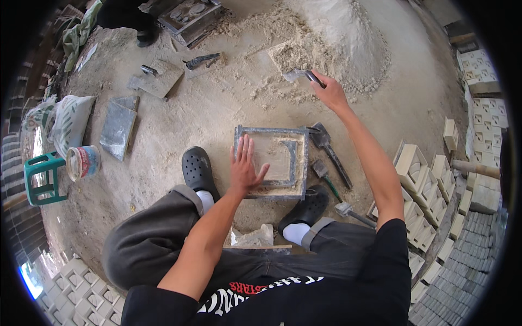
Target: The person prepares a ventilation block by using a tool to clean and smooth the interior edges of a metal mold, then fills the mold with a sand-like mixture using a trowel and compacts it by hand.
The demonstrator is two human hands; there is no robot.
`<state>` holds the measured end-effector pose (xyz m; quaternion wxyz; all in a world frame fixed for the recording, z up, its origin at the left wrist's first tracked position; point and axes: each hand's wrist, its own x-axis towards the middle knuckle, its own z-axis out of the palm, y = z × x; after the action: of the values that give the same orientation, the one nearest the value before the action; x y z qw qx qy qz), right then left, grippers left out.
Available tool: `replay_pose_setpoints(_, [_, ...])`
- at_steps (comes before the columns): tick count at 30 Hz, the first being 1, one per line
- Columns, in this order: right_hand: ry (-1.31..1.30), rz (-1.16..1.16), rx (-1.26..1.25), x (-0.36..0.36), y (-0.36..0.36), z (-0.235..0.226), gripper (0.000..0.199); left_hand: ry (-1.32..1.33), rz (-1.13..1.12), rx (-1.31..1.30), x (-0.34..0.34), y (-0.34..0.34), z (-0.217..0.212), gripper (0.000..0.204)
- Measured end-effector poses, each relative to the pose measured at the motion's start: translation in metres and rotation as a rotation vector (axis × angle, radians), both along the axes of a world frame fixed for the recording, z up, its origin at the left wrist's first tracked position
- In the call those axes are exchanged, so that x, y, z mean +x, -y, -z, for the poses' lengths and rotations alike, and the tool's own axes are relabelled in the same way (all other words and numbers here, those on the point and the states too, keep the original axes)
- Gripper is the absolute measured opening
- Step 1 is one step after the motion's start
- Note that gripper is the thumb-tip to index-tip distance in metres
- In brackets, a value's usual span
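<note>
My right hand reaches out, closed round the dark handle of a trowel. The trowel's flat blade lies at the near edge of a mound of damp, crumbly mix, which partly covers it. Between my feet sits a square metal mould frame on the ground. My left hand rests on its left side, palm down and fingers spread. Inside the frame is a grey angled metal insert around a smooth pale surface, with loose mix along the right and near edges.
Right of the frame lie a black mallet-like tool and brushes. Cast pale blocks stand in rows at right. A pale powder heap rises behind the mix. A bucket, green stool and flat plate are left.
</note>
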<state>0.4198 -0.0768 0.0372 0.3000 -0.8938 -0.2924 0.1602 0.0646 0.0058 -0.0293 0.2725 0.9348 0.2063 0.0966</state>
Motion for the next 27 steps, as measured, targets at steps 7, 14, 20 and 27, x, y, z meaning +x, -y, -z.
replay_pose_setpoints(7, [-0.076,-0.211,-0.245,-0.105,0.099,-0.127,0.042,0.276,-0.318,-0.107,-0.002,-0.012,0.034,0.055])
replay_pose_setpoints(14, [-0.182,-0.368,-0.309,-0.181,0.130,-0.115,0.040,0.268,-0.291,-0.317,0.010,-0.032,0.022,0.051])
replay_pose_setpoints(20, [-0.199,-0.361,-0.404,-0.204,0.115,-0.115,0.038,0.300,-0.202,-0.390,0.012,-0.018,0.015,0.051])
replay_pose_setpoints(27, [-0.107,-0.377,-0.364,-0.206,0.109,-0.118,0.037,0.320,-0.131,-0.301,0.002,-0.015,0.018,0.052])
